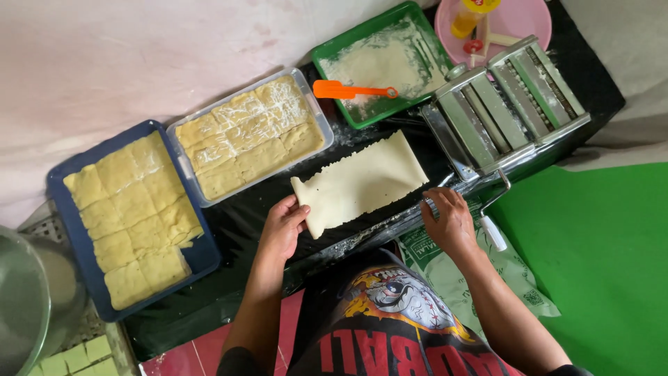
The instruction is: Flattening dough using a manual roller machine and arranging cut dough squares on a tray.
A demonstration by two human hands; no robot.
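A pale, flat dough sheet [362, 182] lies on the black table surface [243, 216], running toward the metal pasta roller machine [504, 104]. My left hand [284, 226] touches the sheet's near-left corner with fingers apart. At the table's near edge, just below the machine, rests my right hand [449, 219], next to the crank handle [492, 230] with its white grip; it does not hold the crank.
A blue tray [73, 230] and a clear tray [316, 115] hold folded dough squares at the left. Behind the sheet, a green floured tray [327, 59] carries an orange scraper [348, 90]. A pink plate [529, 21] stands far right. A plastic bag [480, 278] lies by a green mat [598, 264].
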